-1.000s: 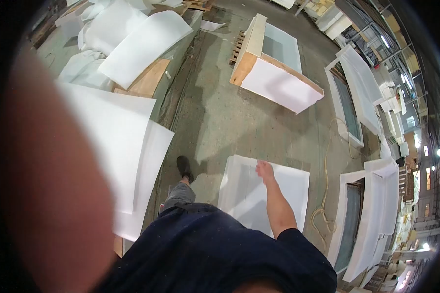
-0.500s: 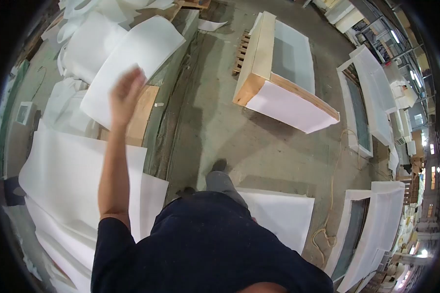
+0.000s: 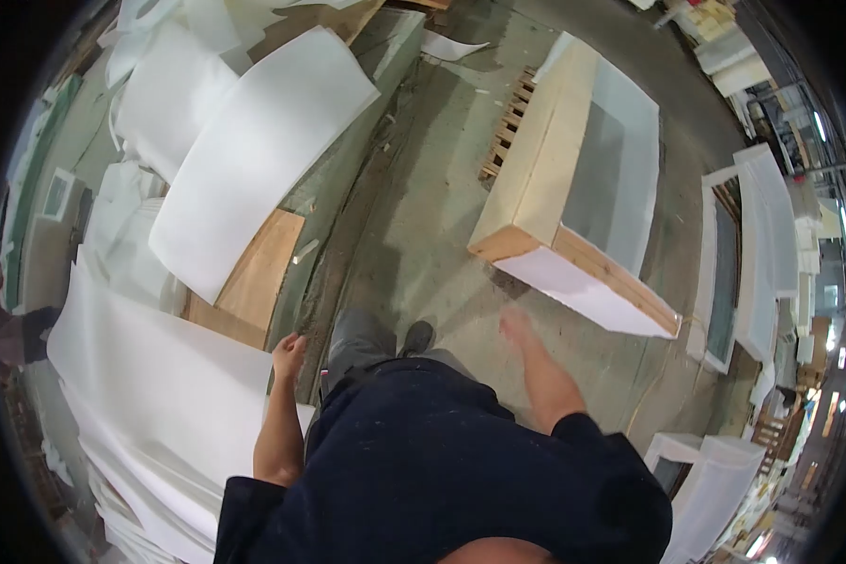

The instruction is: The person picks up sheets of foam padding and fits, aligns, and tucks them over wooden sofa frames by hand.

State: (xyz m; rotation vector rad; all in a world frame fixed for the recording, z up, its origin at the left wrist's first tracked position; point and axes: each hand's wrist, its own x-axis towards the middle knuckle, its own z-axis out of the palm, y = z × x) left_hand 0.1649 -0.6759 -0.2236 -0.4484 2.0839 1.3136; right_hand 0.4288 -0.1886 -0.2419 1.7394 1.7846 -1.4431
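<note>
My left hand (image 3: pixel 289 355) is at my side with its fingers curled in, beside the edge of a large white foam sheet (image 3: pixel 174 352); nothing shows in it. Out in front of me, over the concrete floor, my right hand (image 3: pixel 514 326) is blurred by motion, so its fingers are unclear. It is close to the near end of a large cream foam block with wooden edging (image 3: pixel 536 179), whose end and top carry white sheeting. A curved white sheet (image 3: pixel 263 141) lies over a plywood board (image 3: pixel 254 282) on the left.
Under the far side of the cream block is a wooden pallet (image 3: pixel 508 127). White foam-covered frames (image 3: pixel 766 254) stand along the right, one more (image 3: pixel 724 484) nearer me. Heaped white sheets (image 3: pixel 174 94) fill the upper left. A green-grey ledge (image 3: pixel 348 155) runs beside the concrete floor (image 3: pixel 423 226).
My left hand has come down from over the curved white sheet to my side. My right hand has come into view. The surroundings have shifted in view as my body and head moved.
</note>
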